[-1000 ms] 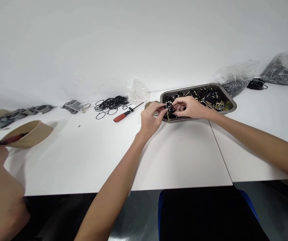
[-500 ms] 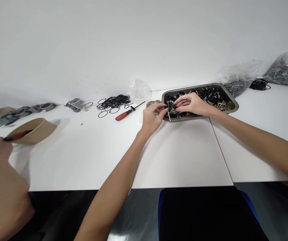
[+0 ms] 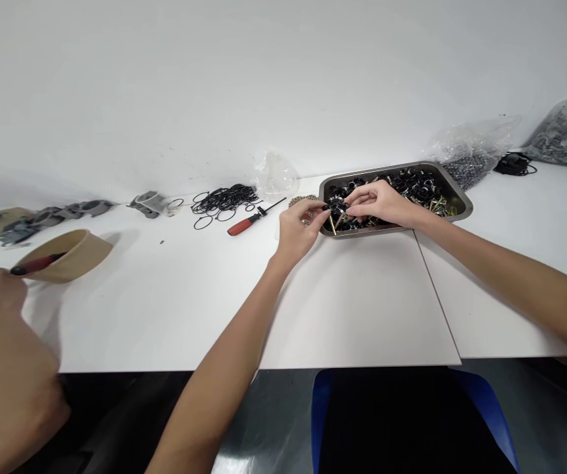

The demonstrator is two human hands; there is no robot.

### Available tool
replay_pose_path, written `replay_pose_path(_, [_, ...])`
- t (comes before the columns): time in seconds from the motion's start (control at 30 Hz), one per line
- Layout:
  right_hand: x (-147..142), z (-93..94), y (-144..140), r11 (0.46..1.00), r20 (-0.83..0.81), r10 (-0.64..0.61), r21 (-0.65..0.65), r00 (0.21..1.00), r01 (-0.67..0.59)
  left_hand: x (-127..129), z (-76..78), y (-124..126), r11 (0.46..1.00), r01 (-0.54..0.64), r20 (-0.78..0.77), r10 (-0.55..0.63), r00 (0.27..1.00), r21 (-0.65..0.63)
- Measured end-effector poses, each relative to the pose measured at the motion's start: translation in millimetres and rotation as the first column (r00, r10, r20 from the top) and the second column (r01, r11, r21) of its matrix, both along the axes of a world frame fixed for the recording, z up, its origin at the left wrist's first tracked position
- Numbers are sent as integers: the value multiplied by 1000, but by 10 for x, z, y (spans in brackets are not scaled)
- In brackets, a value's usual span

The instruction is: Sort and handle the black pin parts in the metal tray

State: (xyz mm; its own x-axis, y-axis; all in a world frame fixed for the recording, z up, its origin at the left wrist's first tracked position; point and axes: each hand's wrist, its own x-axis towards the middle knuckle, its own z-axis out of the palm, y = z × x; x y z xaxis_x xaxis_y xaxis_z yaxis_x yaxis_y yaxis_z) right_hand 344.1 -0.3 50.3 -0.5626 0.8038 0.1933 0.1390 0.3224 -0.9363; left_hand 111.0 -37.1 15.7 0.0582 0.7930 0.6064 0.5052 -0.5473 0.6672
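A dark metal tray (image 3: 456,195) at the back of the white table holds many black rings and brass pins. Both my hands meet at its near left corner. My left hand (image 3: 297,229) pinches a small black part with a brass pin (image 3: 331,224) sticking down from it. My right hand (image 3: 378,201) grips the same small black part (image 3: 337,208) from the right, fingers closed over the tray's edge.
A red-handled screwdriver (image 3: 246,222) and a pile of black O-rings (image 3: 222,198) lie left of the tray. A tan paper bowl (image 3: 72,256) and grey parts (image 3: 47,216) sit far left, beside another person's hand (image 3: 2,355). Plastic bags (image 3: 562,135) rest at the back right. A blue chair (image 3: 481,408) is below.
My hands stayed at the tray's corner, working the small part between the fingers. The view has drifted slightly; the other person's hand shifted a little.
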Motion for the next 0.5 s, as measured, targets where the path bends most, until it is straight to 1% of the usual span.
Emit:
replay_pose_path(0.23, [11, 1, -4, 1000, 25, 5, -6, 1000, -4, 25, 48, -24, 999, 0, 66, 2, 998, -41])
replay_pose_path(0.5, [21, -25, 3, 1000, 24, -17, -12, 1000, 17, 39, 106, -57, 999, -31, 107, 32, 994, -16])
